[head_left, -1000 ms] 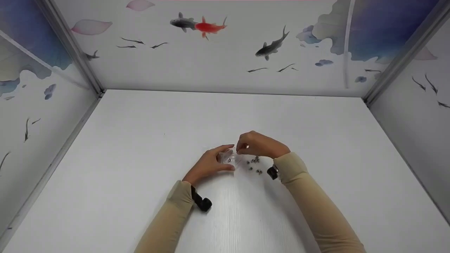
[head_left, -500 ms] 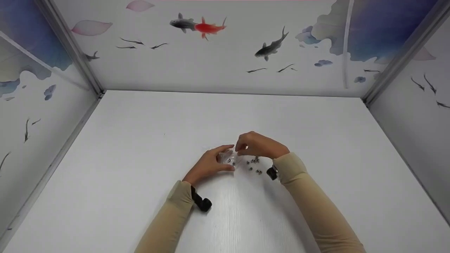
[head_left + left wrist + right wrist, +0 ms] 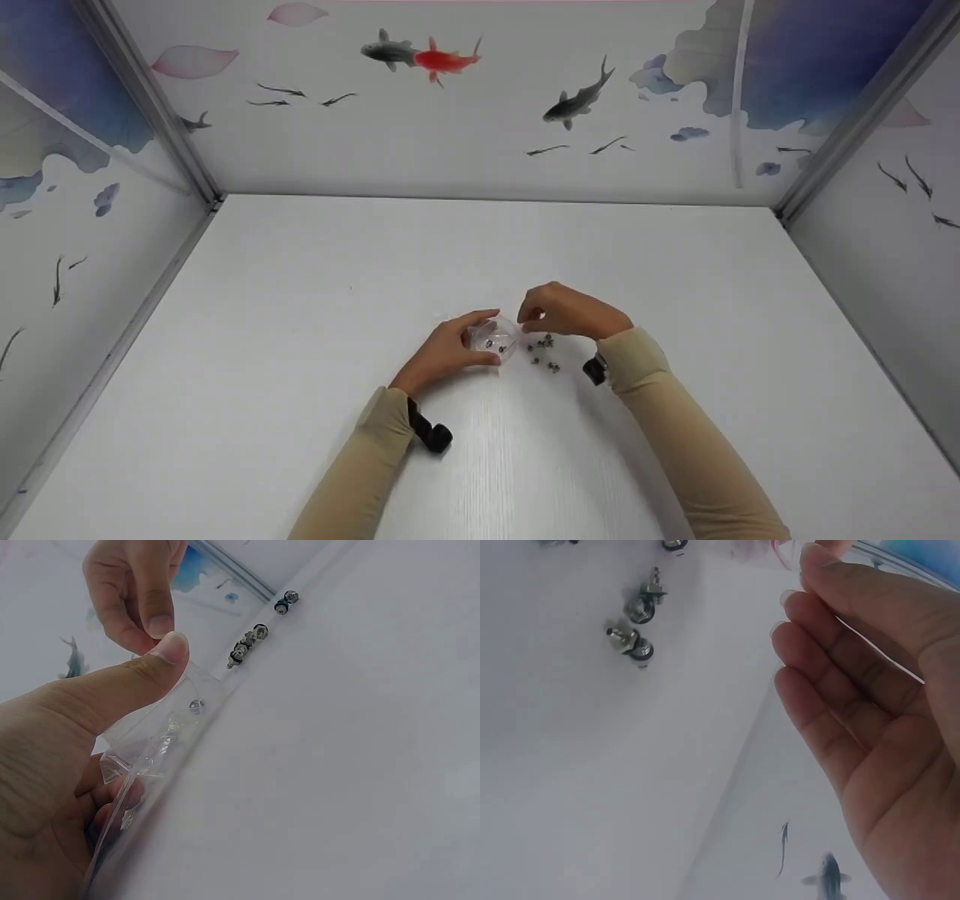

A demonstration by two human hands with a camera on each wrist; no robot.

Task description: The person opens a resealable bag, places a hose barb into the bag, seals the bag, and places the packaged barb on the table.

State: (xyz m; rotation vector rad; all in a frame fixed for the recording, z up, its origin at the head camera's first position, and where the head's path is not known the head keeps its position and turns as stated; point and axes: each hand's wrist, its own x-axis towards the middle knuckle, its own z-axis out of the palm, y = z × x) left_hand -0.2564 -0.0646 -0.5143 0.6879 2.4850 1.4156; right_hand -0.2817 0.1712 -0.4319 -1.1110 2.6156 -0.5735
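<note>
A clear plastic zip bag [image 3: 504, 339] lies on the table, its mouth spread into a round opening. A couple of small metal pieces [image 3: 502, 349] show inside it. My left hand [image 3: 442, 349] holds the bag from the left, thumb on the near side and fingers on the far side. At the opposite edge, my right hand [image 3: 570, 311] pinches the rim between thumb and forefinger, while its other fingers curl loosely, as the right wrist view shows. Beside the bag lie several small barbed metal fittings [image 3: 553, 367] with dark rings, also visible in the left wrist view [image 3: 240, 651].
The white table [image 3: 337, 255] extends around both hands. Panels with painted fish [image 3: 577, 101] enclose it at the back and sides. A small black camera [image 3: 435, 437] is strapped to the left wrist, another [image 3: 595, 370] to the right.
My right hand has moved a little to the right, drawing the bag's rim with it. The bag's mouth is now wider and rounder. The left hand has stayed in place.
</note>
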